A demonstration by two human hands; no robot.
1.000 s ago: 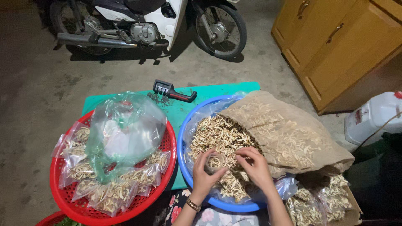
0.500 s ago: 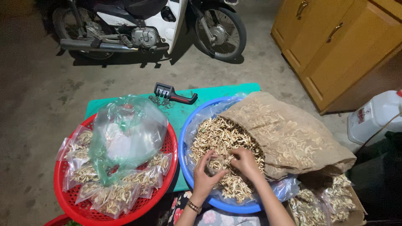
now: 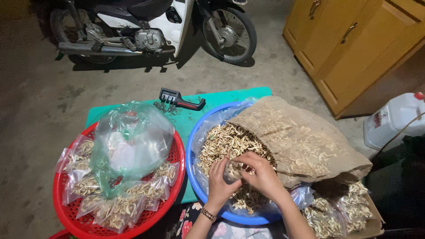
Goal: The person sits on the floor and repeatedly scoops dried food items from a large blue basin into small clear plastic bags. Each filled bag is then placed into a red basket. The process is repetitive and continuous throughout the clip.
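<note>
Over the blue basin's [image 3: 195, 186] near middle, the left hand [image 3: 220, 181] and right hand [image 3: 261, 175] pinch a small clear bag [image 3: 231, 171] between curled fingers, above dried slices [image 3: 226, 141]. Holding its mouth open low limits spills. Behind lies a green mat [image 3: 221, 98].

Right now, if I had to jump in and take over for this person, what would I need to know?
Left hand: holds a small clear bag open over the blue basin.
Right hand: at the bag's mouth, fingers pinched on it; whether it holds any pieces cannot be told.
Things: the basin is full of loose dried pale strips, with a big brown sack of them lying across it.
Done: several small filled bags lie in the red basket, under a larger clear bag.
Left: plenty of loose strips are not yet bagged.
</note>
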